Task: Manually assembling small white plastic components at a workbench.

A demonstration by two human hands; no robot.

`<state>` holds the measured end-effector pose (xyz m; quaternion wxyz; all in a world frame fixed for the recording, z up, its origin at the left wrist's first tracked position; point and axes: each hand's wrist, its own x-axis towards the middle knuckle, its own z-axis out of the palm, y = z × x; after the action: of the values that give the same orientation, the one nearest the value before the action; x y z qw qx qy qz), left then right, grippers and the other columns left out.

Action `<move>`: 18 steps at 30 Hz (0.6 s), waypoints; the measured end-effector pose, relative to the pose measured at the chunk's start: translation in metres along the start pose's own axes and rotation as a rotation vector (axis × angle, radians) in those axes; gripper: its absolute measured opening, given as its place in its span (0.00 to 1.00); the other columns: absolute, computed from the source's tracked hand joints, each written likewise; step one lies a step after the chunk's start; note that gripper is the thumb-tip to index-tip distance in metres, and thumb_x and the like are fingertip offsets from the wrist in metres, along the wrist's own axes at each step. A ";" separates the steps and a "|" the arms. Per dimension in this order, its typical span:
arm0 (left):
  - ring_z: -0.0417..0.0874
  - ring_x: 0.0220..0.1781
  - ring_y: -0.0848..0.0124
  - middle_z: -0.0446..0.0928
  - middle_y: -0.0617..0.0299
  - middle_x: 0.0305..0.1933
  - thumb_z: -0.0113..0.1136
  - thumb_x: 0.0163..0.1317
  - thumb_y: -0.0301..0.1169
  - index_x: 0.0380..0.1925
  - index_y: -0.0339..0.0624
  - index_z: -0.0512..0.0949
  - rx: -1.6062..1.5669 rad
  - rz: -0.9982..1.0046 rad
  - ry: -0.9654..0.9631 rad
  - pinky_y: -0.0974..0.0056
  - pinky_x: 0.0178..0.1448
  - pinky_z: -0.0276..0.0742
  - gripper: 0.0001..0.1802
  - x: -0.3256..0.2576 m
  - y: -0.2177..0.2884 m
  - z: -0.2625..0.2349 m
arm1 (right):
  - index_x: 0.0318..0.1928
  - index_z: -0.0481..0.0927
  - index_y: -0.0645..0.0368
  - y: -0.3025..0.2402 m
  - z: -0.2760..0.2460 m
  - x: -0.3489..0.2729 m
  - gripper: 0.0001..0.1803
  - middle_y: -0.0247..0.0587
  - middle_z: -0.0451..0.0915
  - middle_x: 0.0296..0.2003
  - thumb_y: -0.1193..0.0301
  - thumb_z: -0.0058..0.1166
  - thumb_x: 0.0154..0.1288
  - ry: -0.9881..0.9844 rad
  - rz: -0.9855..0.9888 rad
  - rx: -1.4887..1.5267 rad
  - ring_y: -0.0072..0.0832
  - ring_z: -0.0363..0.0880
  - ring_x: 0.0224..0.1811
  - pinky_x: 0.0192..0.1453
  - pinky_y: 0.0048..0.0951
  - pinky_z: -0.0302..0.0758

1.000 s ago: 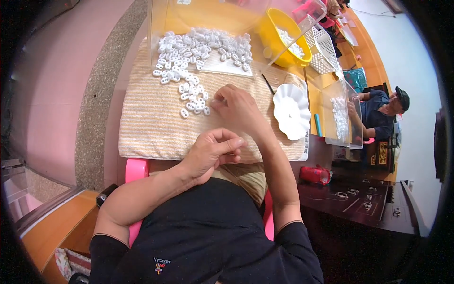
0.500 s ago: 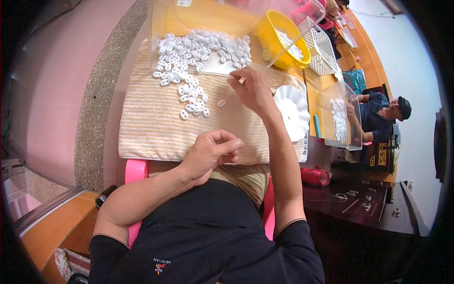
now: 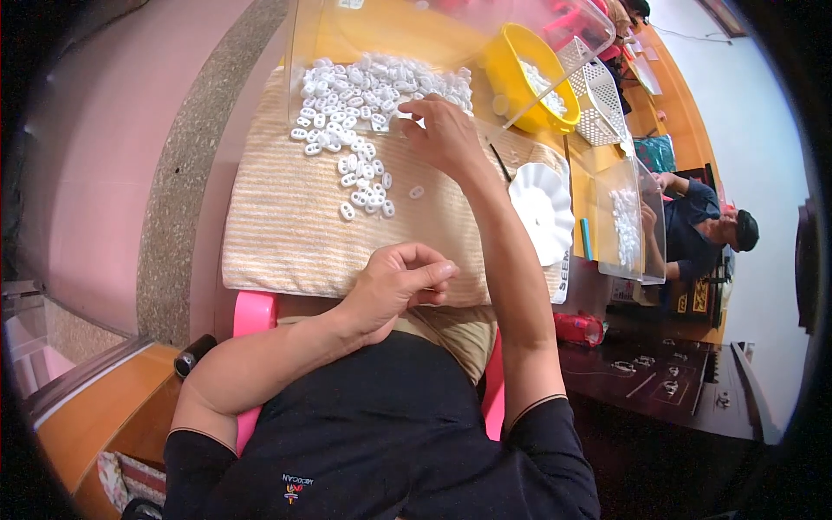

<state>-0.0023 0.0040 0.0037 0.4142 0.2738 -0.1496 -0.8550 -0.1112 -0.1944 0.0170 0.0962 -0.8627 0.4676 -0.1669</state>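
Small white oval pieces point(image 3: 368, 91), each with two dark holes, lie heaped in a clear plastic bin point(image 3: 296, 52) and spill out onto a striped towel point(image 3: 286, 217). My right hand point(image 3: 446, 139) is over the bin's near edge, at the right side of the heap. Its thumb and index finger are apart, with nothing visible between them. Close to my body, my left hand point(image 3: 390, 290) is closed, thumb against the curled fingers; what it may hold is hidden. One loose oval piece point(image 3: 417, 192) sits between the two hands.
A white scalloped dish point(image 3: 542, 212) lies at the towel's right, beside a thin dark stick point(image 3: 500, 162). Beyond are a yellow tub point(image 3: 511, 65) of white pieces, a white perforated basket point(image 3: 598, 100) and a teal stick point(image 3: 585, 239). Another person point(image 3: 706, 221) sits at right by a second clear bin.
My right hand has moved slightly farther away and leftward toward the heaped pieces. My left hand keeps its closed pose. The whole view has shifted a little.
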 end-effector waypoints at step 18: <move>0.81 0.33 0.78 0.81 0.59 0.39 0.62 0.64 0.28 0.37 0.39 0.78 -0.005 0.009 -0.024 0.71 0.41 0.82 0.05 0.000 -0.001 0.001 | 0.38 0.85 0.57 -0.020 0.018 0.023 0.12 0.49 0.84 0.33 0.64 0.59 0.59 -0.045 0.150 0.007 0.45 0.82 0.38 0.45 0.41 0.76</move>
<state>-0.0032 0.0045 0.0038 0.4168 0.2619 -0.1536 -0.8568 -0.0767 -0.2028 0.0114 0.1220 -0.8284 0.5281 -0.1414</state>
